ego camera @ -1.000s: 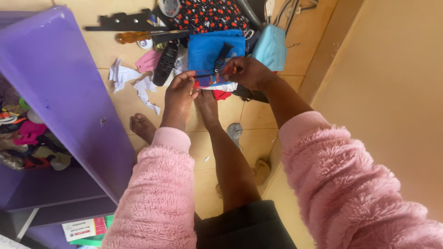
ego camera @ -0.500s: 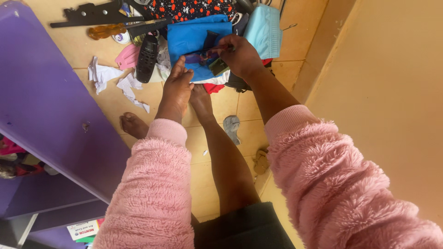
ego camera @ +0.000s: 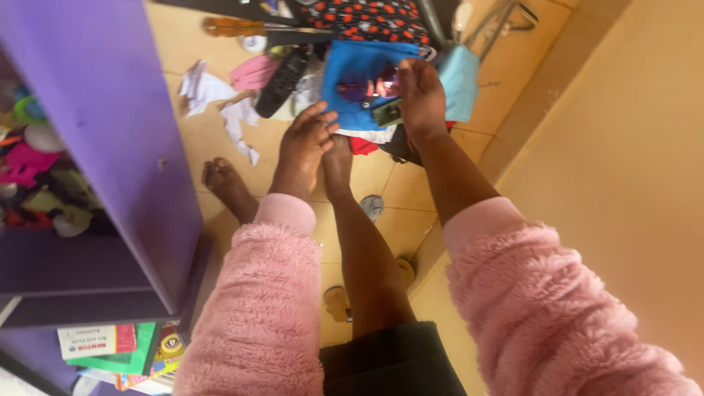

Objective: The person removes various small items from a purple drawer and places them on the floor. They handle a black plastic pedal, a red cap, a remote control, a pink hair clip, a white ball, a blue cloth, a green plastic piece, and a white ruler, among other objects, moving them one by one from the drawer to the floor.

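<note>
Right hand (ego camera: 420, 92) grips a small dark object (ego camera: 386, 113), kind unclear, above a folded blue cloth (ego camera: 353, 70) on the tan tiled floor (ego camera: 213, 158). Left hand (ego camera: 302, 147) hovers open just beside it. Purple shelf unit (ego camera: 110, 110) stands left.

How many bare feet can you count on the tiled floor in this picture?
2: one foot beside the purple shelf unit, the other foot just right of the left hand, below the blue cloth. None seems hidden.

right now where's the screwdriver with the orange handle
In the head view the orange-handled screwdriver lies on the tiled floor at the top left, beside the purple shelf, above the torn white paper.
</note>
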